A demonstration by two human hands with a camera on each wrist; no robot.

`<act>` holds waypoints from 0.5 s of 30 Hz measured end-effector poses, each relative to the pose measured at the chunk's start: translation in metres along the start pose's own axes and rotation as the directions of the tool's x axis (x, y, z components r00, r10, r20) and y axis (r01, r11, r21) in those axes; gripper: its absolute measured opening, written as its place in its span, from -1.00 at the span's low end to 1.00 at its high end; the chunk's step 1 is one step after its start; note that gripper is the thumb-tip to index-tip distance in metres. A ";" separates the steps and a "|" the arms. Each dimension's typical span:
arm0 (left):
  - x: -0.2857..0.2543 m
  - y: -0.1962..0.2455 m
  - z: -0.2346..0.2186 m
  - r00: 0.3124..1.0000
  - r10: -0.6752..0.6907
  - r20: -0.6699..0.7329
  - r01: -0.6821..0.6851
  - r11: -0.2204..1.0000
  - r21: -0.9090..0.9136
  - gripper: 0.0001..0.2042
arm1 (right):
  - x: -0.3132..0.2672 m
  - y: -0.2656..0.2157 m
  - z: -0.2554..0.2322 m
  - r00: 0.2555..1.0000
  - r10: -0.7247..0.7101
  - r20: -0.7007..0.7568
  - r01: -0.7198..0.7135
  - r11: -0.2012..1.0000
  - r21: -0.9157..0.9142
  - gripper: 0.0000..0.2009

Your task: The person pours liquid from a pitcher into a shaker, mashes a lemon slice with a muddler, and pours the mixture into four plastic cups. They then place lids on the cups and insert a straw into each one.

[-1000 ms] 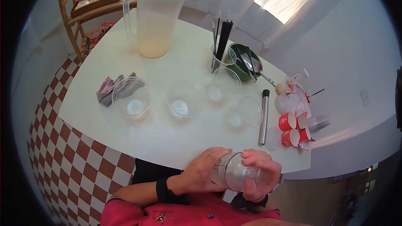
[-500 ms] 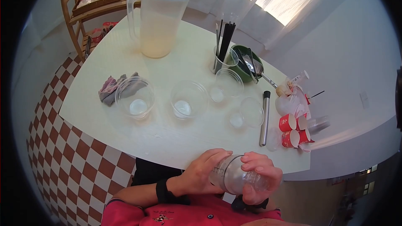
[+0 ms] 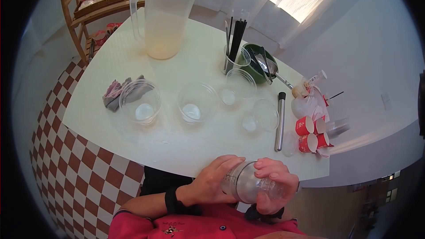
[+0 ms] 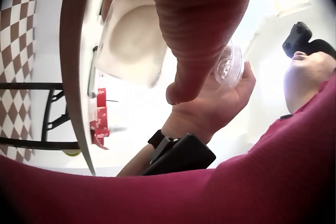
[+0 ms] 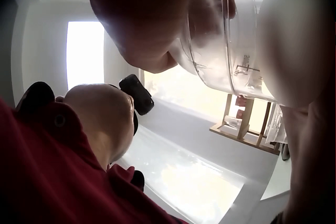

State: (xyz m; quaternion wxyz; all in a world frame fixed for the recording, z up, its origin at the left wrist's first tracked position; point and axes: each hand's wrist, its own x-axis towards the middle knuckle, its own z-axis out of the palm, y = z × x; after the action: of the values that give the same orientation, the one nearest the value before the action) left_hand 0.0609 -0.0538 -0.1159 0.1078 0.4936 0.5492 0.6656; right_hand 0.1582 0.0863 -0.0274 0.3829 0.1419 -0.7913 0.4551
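A clear shaker (image 3: 247, 182) lies tilted on its side between my two hands, in front of the table's near edge. My left hand (image 3: 209, 181) grips its wider end, where dark markings show. Around the narrower, lidded end curl the fingers of my right hand (image 3: 283, 185). In the left wrist view the body of the shaker (image 4: 134, 43) looks cloudy white, and its clear round end (image 4: 231, 66) sits by the right palm. The right wrist view shows a ring seam around the shaker (image 5: 215, 61).
Clear plastic cups (image 3: 198, 102) stand across the white table (image 3: 177, 144). A steel muddler (image 3: 280, 124) lies right, near red paper cups (image 3: 304, 126). Behind are a lidded pitcher (image 3: 166, 26), black straws (image 3: 237, 40) in a cup and a green bowl (image 3: 252, 68). A grey cloth (image 3: 111, 99) lies left.
Both hands keep their hold on the shaker, which stays almost in place with only slight shifts. The head view has moved a little, so the table things appear slightly displaced.
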 end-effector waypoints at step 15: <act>0.000 -0.006 0.001 1.000 -0.016 0.007 0.016 0.999 -0.027 -0.05 | 0.001 -0.003 0.001 0.999 0.034 0.009 -0.034 0.999 -0.043 -0.54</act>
State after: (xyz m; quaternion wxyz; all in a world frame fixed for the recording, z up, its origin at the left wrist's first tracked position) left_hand 0.0591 -0.0516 -0.1210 0.1218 0.4898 0.5436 0.6706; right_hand 0.1581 0.0839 -0.0254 0.3741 0.1227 -0.8049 0.4440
